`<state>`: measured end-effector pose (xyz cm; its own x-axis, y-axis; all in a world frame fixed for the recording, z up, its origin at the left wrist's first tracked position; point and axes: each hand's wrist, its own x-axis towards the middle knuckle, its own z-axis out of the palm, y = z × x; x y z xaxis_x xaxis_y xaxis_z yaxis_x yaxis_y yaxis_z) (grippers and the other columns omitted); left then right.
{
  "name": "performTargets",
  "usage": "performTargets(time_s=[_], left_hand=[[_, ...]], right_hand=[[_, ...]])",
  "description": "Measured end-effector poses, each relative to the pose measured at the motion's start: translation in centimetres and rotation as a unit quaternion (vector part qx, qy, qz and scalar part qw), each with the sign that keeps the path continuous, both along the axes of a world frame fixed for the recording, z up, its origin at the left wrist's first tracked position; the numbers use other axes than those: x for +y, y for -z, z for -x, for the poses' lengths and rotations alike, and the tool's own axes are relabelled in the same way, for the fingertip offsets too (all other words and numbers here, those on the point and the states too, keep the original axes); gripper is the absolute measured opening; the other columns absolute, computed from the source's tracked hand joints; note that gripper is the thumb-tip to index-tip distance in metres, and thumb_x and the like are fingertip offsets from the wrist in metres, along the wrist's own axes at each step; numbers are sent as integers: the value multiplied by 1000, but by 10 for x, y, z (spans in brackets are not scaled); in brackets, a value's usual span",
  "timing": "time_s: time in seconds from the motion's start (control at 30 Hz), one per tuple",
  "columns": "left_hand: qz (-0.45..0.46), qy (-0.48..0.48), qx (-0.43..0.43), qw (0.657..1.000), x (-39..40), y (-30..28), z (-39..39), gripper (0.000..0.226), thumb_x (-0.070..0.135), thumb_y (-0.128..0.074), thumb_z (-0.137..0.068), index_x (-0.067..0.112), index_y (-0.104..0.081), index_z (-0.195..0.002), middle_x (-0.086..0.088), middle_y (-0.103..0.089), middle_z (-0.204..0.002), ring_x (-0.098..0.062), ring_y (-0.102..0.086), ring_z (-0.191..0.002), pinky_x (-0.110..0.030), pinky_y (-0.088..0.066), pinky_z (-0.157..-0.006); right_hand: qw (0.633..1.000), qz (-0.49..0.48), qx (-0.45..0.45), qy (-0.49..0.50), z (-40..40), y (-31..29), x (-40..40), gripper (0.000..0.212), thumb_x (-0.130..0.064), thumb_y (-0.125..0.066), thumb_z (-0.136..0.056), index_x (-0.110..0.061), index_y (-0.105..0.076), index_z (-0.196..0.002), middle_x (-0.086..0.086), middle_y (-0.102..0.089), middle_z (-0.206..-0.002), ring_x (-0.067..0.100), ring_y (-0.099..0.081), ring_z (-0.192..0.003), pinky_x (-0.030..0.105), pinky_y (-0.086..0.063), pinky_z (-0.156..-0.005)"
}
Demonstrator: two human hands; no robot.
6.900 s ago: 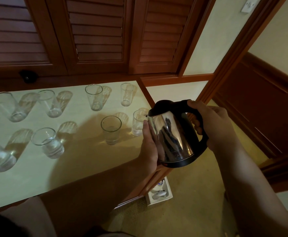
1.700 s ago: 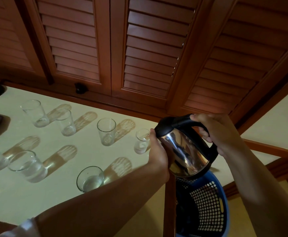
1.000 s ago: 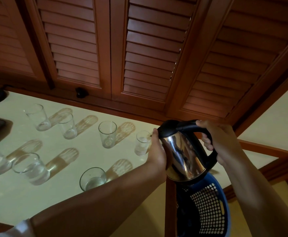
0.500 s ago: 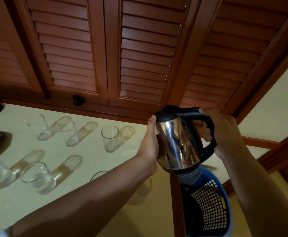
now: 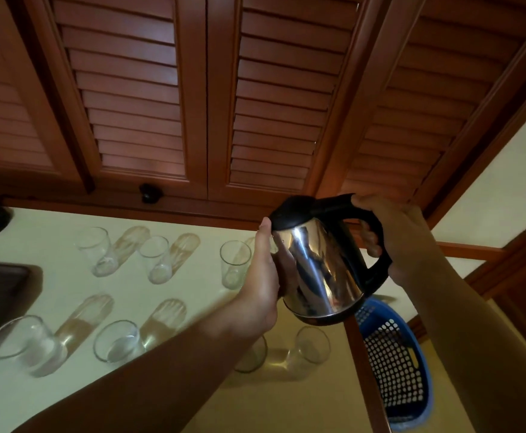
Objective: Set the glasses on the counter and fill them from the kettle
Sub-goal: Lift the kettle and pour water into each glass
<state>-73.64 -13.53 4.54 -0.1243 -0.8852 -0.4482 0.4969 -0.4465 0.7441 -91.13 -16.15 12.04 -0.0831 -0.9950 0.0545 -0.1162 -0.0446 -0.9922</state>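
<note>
A shiny steel kettle (image 5: 321, 273) with a black lid and handle hangs in the air above the right end of the pale counter (image 5: 193, 285). My right hand (image 5: 396, 239) is shut on its black handle. My left hand (image 5: 263, 276) presses flat against the kettle's steel side. Several clear glasses stand on the counter in two rows: a back-row glass (image 5: 235, 264) sits just left of my left hand, and a front-row glass (image 5: 311, 345) stands below the kettle's base. Another front-row glass (image 5: 252, 354) is partly hidden by my left forearm.
Brown louvred wooden doors (image 5: 205, 98) rise behind the counter, with a small black knob (image 5: 149, 192) at their foot. A dark tray (image 5: 2, 295) lies at the counter's left edge. A blue perforated basket (image 5: 392, 364) stands on the floor beyond the counter's right edge.
Both hands have lifted the kettle a little and carried it toward the back row of glasses. The view has tilted, so the front-row glasses by the counter's right edge show below the kettle.
</note>
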Motion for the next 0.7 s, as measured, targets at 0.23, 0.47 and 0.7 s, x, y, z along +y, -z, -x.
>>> performTargets(time_s=[0.23, 0.47, 0.7], left_hand=[[-21, 10, 31, 999, -5, 7, -34, 92, 90, -43, -82, 19, -71, -134, -15, -67, -141, -34, -54, -139, -54, -29, -125], [-60, 41, 87, 994, -11, 17, -46, 69, 86, -43, -86, 25, -72, -101, -12, -65, -141, -36, -51, -141, -55, -27, -123], [-93, 51, 117, 987, -18, 32, -44, 84, 91, -50, -78, 18, -80, -105, -11, -79, -107, -36, -60, -132, -57, -29, -124]], right_hand=[[999, -9, 35, 38, -38, -3, 4, 38, -25, -69, -96, -19, -63, -59, -1, -48, -52, 12, -39, -46, 19, -38, -44], [996, -19, 67, 52, -57, 0, 7, 34, -23, -68, -98, -16, -62, -65, -6, -50, -47, 7, -41, -41, 23, -35, -47], [993, -38, 92, 67, -66, -4, 9, 35, -25, -71, -95, -15, -64, -63, -3, -51, -50, 7, -42, -42, 20, -34, -43]])
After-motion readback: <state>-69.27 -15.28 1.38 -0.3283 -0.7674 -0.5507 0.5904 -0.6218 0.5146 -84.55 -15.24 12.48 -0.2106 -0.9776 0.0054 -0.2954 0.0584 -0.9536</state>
